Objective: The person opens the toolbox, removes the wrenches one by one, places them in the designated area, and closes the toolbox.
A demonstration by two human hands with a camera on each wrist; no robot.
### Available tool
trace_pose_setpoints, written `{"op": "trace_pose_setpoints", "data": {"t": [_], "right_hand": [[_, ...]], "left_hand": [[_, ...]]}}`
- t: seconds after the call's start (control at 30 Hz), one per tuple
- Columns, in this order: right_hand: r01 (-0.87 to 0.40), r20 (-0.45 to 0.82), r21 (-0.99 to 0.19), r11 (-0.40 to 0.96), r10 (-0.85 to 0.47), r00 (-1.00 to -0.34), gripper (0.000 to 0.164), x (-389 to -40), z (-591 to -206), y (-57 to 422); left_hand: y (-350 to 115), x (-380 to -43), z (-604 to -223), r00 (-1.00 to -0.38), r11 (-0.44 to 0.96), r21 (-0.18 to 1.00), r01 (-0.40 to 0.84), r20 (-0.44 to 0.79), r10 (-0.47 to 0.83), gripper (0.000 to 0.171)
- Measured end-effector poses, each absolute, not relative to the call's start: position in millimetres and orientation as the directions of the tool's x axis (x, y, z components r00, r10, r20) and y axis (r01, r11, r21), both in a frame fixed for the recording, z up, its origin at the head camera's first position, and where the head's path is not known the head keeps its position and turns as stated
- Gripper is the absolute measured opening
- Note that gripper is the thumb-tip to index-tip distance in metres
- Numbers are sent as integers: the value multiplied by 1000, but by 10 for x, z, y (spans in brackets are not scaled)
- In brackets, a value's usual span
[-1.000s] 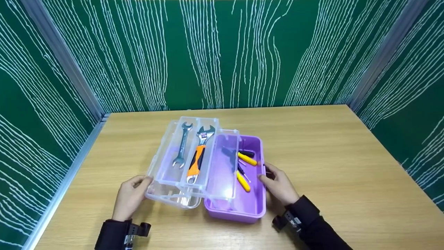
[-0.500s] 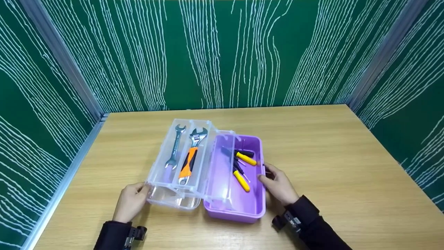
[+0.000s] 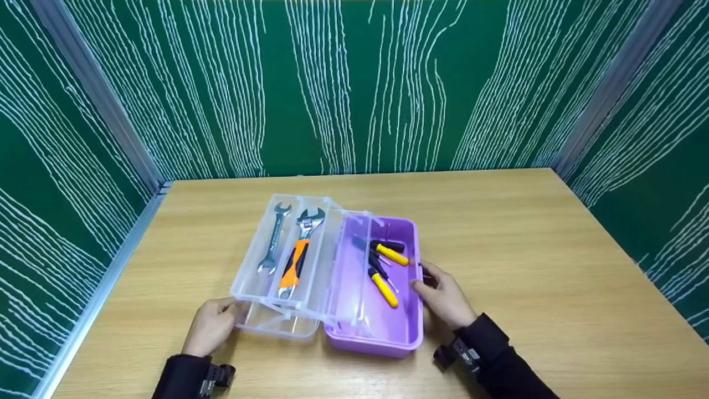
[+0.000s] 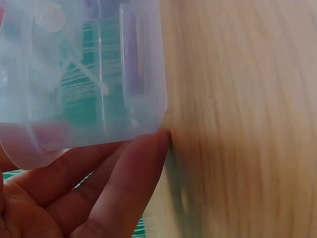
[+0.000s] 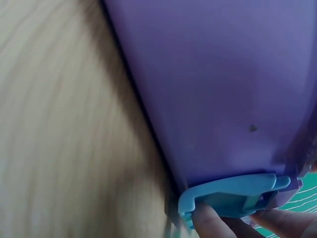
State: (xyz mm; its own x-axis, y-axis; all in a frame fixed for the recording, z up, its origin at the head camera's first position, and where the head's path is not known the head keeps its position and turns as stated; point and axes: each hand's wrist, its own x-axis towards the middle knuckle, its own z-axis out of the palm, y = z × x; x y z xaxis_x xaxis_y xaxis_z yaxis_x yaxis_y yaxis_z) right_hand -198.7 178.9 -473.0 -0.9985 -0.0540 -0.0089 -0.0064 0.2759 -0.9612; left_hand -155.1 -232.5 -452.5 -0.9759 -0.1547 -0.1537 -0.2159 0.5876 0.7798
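Observation:
A purple toolbox (image 3: 403, 327) stands on the table, its clear lid (image 3: 277, 328) folded out to the left. A clear tray (image 3: 260, 291) over the lid bears an open-end wrench (image 3: 275, 238) and an orange-handled adjustable wrench (image 3: 294, 263) in separate compartments. My left hand (image 3: 210, 328) pinches the clear plastic at its near left corner. At the box's right wall, my right hand (image 3: 447, 296) grips the side; the right wrist view shows its fingers at a light-blue latch (image 5: 233, 187). Inside the box lie yellow-handled tools (image 3: 384, 289), partly seen through clear plastic.
A black-handled tool (image 3: 392, 246) lies at the back of the box. Clear hinge arms link the tray to the box. Green panels (image 3: 354, 83) with white lines close off the back and sides of the wooden table (image 3: 526, 249).
The tray with both wrenches has swung left and down over the lid, and the left hand has dropped slightly with it. The right hand has stayed at the box's side.

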Motion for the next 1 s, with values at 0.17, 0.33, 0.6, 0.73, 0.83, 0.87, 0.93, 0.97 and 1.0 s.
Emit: {"op": "trace_pose_setpoints", "data": {"t": [0.17, 0.33, 0.6, 0.73, 0.83, 0.87, 0.93, 0.97, 1.0], "right_hand": [[-4, -12, -958, 286, -54, -998, 56, -1984, -4741, 1794], [-24, 9, -961, 277, -53, -999, 55, -1975, -4731, 1795], [-49, 33, -955, 291, -59, -998, 54, -1972, -4741, 1787], [-43, 27, -958, 284, -60, -998, 53, -1969, -4732, 1784], [-35, 19, -960, 277, -60, -998, 54, -1970, -4725, 1785], [-31, 15, -961, 275, -61, -998, 54, -1972, -4724, 1787], [-24, 8, -959, 281, -60, -998, 54, -1976, -4725, 1792], [-20, 3, -958, 286, -59, -998, 55, -1977, -4725, 1797], [-15, -2, -957, 290, -58, -998, 55, -1977, -4723, 1802]], "left_hand": [[-2319, -1560, -4541, -977, 598, 773, -210, -144, -156, 30], [-2335, -1568, -4542, -981, 610, 769, -191, -130, -143, 27], [-2359, -1548, -4418, -984, 611, 776, -157, -72, -161, 26], [-2405, -1518, -4286, -985, 606, 785, -128, -33, -167, 34], [-2416, -1503, -4148, -983, 614, 781, -113, 1, -183, 41], [-2413, -1501, -4092, -983, 614, 782, -105, 14, -185, 43], [-2390, -1498, -3964, -982, 610, 787, -86, 37, -187, 48], [-2374, -1503, -3900, -983, 606, 792, -76, 45, -181, 51], [-2350, -1513, -3835, -984, 603, 795, -64, 52, -173, 55]]}}
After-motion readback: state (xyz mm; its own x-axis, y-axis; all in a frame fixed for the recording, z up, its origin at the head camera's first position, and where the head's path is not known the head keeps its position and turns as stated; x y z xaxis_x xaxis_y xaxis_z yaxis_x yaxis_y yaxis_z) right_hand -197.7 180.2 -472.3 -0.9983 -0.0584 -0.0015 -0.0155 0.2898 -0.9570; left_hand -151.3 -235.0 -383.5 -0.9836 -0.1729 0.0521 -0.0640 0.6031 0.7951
